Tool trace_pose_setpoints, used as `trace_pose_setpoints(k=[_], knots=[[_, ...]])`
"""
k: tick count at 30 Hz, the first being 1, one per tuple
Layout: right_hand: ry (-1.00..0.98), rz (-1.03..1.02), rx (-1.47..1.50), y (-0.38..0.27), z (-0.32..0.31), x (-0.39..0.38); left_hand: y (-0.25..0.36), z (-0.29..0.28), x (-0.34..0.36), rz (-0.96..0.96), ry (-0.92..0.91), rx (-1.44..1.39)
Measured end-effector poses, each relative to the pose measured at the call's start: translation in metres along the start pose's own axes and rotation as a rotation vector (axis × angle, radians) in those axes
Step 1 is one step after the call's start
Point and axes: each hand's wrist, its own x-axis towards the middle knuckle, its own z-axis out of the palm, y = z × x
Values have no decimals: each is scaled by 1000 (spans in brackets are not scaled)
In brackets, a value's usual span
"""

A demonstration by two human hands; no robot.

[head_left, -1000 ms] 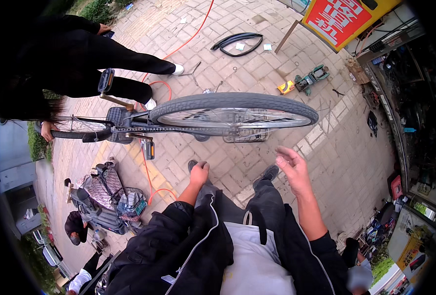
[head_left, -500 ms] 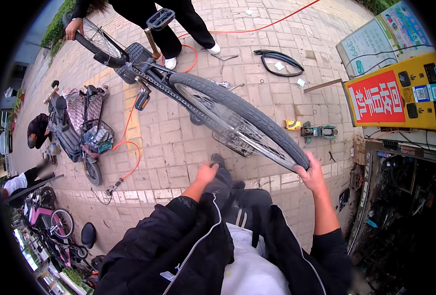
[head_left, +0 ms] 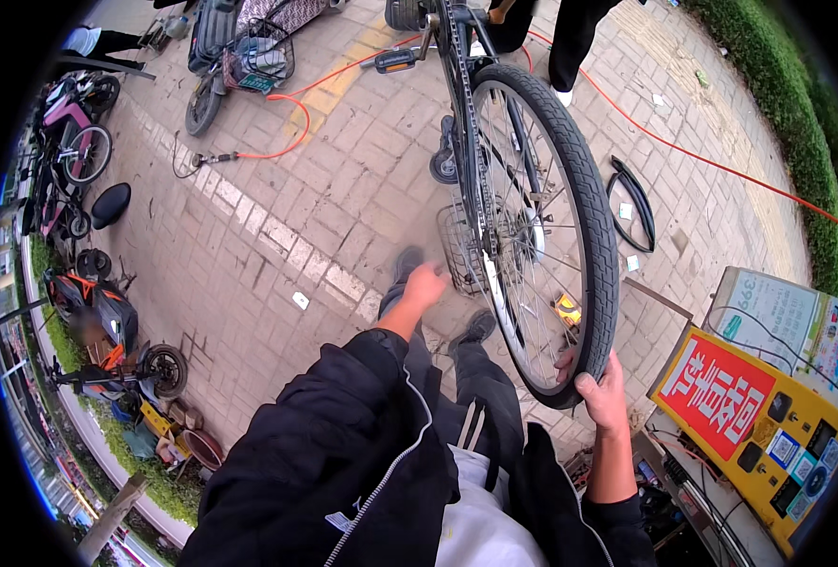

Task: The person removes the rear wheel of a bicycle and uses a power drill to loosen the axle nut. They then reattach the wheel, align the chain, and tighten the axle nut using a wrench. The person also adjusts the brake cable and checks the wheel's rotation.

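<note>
A bicycle stretches away from me, its wheel with a black knobbly tyre (head_left: 584, 180) nearest me. My right hand (head_left: 603, 392) is closed round the tyre at its near end, thumb on the outside, and some fingertips show through the spokes. My left hand (head_left: 426, 286) is beside the wheel, fingers partly stretched toward a wire rack (head_left: 458, 248) low on the bicycle; its fingertips are blurred and nothing shows in it. The chain (head_left: 469, 123) runs along the bicycle's left side to the hub. A pedal (head_left: 395, 60) sticks out to the left farther off.
Another person's dark-trousered legs (head_left: 575, 47) are beyond the bicycle. A black tube (head_left: 634, 203) lies on the paving at right, near an orange hose (head_left: 674, 142). A yellow box-shaped machine (head_left: 768, 425) is at near right. Scooters, including a dark one (head_left: 107, 331), are at left.
My view has turned, and the bicycle now points more straight away from me. My right hand stays on the tyre. The other person's hand on the far wheel has left the view.
</note>
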Motion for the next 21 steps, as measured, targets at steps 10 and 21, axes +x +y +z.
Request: trace_pose_setpoints(k=[10,21], knots=[[-7,44,100,-32,27,35,-5,28,69,451,2,-177],[135,213,28,-113,28,91,44,-17,71,413,-201,24]])
